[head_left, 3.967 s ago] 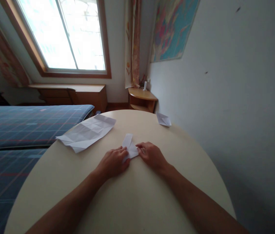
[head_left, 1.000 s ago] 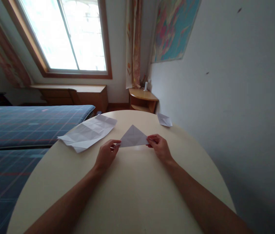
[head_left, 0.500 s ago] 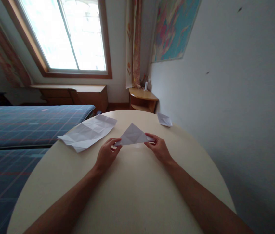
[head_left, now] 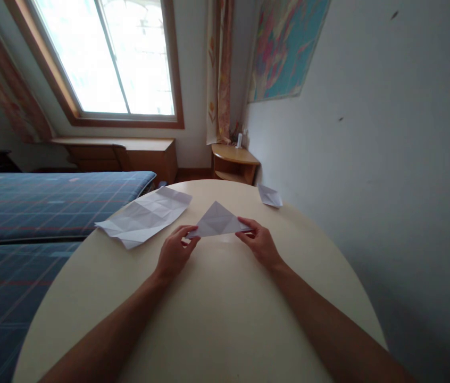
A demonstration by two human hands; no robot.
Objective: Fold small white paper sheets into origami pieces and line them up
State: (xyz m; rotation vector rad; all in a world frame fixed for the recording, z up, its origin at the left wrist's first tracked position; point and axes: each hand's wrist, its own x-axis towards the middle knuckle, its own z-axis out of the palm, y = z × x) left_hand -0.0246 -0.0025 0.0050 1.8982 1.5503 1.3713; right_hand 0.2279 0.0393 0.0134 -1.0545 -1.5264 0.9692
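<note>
A white sheet of paper folded into a triangle (head_left: 217,219) is stretched between my two hands, its point facing away from me and its long edge towards me. My left hand (head_left: 177,249) pinches the left corner between thumb and fingers. At the right corner, my right hand (head_left: 260,243) grips the paper in the same way. Faint crease lines show on the triangle's face. Both hands are over the pale round table (head_left: 225,308); whether the paper touches the tabletop I cannot tell.
An unfolded, creased white sheet (head_left: 145,215) lies at the table's left rim. A small folded white paper (head_left: 269,196) sits near the far right rim. A plaid mattress (head_left: 49,207) borders the table on the left, a white wall (head_left: 388,175) on the right.
</note>
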